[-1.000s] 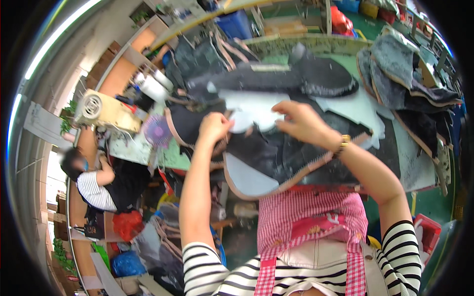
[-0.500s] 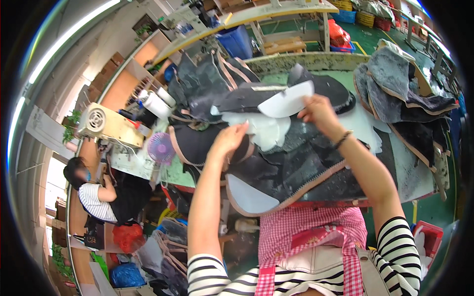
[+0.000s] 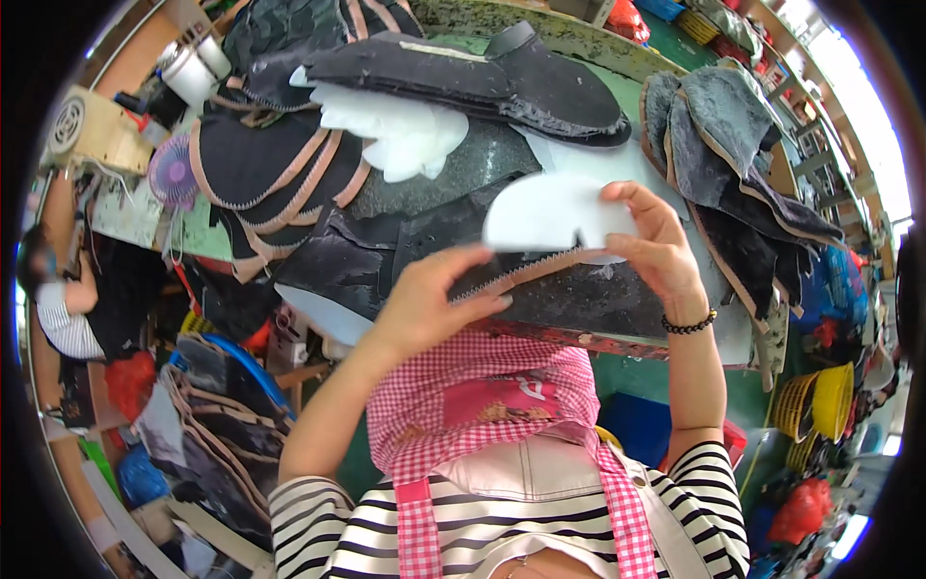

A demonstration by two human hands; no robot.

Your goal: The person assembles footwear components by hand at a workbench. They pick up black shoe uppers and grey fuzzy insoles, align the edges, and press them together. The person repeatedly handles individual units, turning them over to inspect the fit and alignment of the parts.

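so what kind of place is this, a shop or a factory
Most likely a shoe or slipper workshop, not a shop. Stacks of dark cut fabric pieces with tan edging cover the green worktable, white foam cutouts lie among them, and the right hand holds a white cutout over a dark piece.

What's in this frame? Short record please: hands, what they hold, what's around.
left hand: fingers on the zigzag-edged rim of a dark fabric piece
right hand: pinching a white half-round foam piece above the dark fabric piece
table: green top, mostly covered
white foam stack: further back, between dark pieces
tan-edged dark pieces: piled to the left
grey fuzzy pieces: piled to the right
apron: pink checked, over a striped shirt
other person: seated at far left
small fan: left of the table
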